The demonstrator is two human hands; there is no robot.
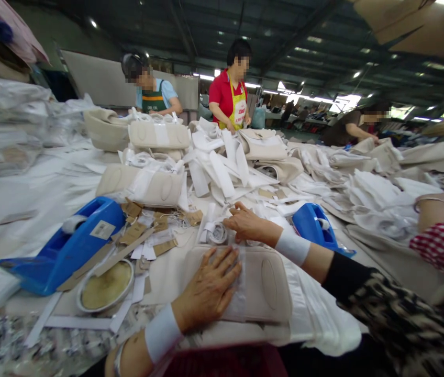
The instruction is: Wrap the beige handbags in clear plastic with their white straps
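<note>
The left hand lay flat, fingers spread, pressing the beige pad. The right hand rested loosely open at the pad's far edge, grasping nothing.

The wide white-covered bench carries a beige padded fabric cover at its near edge. A large blue plastic tape dispenser lies to the left and a smaller blue tape dispenser to the right. There is also a round metal dish of yellowish paste, scattered brown card tags and heaps of white fabric strips.

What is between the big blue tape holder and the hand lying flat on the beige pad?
In the head view, a round metal dish and white paper strips lie between the tape holder and the left hand.
</note>
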